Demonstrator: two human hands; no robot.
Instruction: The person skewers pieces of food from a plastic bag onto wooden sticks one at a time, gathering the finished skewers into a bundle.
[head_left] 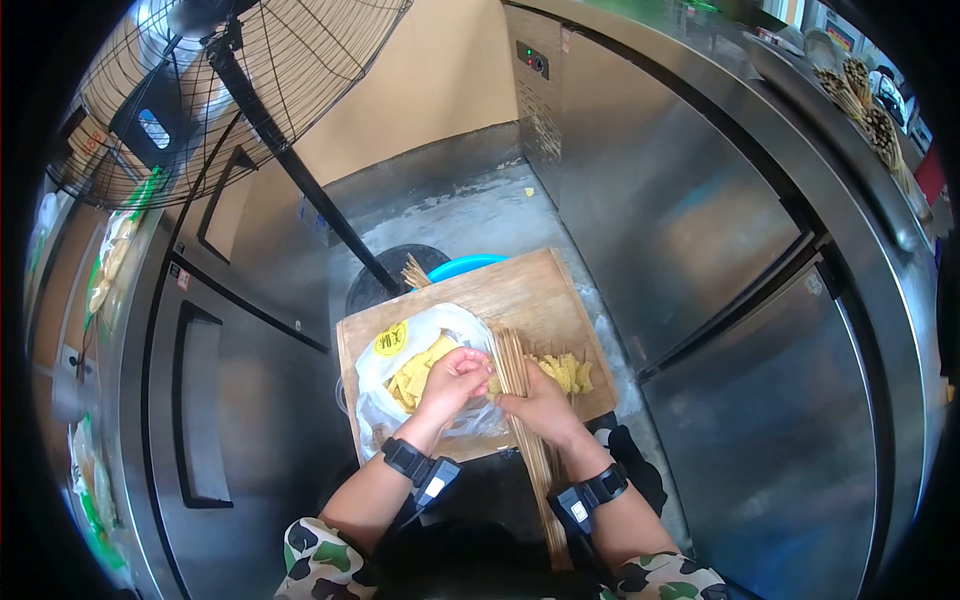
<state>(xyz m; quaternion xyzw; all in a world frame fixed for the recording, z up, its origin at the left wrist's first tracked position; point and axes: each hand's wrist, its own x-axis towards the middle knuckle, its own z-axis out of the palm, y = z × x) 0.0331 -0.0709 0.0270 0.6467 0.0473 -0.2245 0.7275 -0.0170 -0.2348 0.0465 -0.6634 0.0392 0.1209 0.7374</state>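
A wooden board (460, 298) lies in front of me. On its left side is a white plastic bag (450, 320), open, with yellow flat pieces (412, 378) inside. My right hand (545, 405) is wrapped round a bundle of long thin wooden sticks (510, 365) that runs down toward my lap. My left hand (455, 385) is closed in a pinch at the bag's right edge, close to the sticks; a small yellowish piece seems to be at its fingertips, partly hidden. More yellow pieces (565, 373) lie on the board to the right of my right hand.
Behind the board are a blue basin (468, 265) and a dark round base (375, 290) under a fan pole (320, 200). Steel cabinets (250, 400) stand on the left, steel fridge doors (670, 200) on the right. Bundled sticks (880, 135) lie on the right counter.
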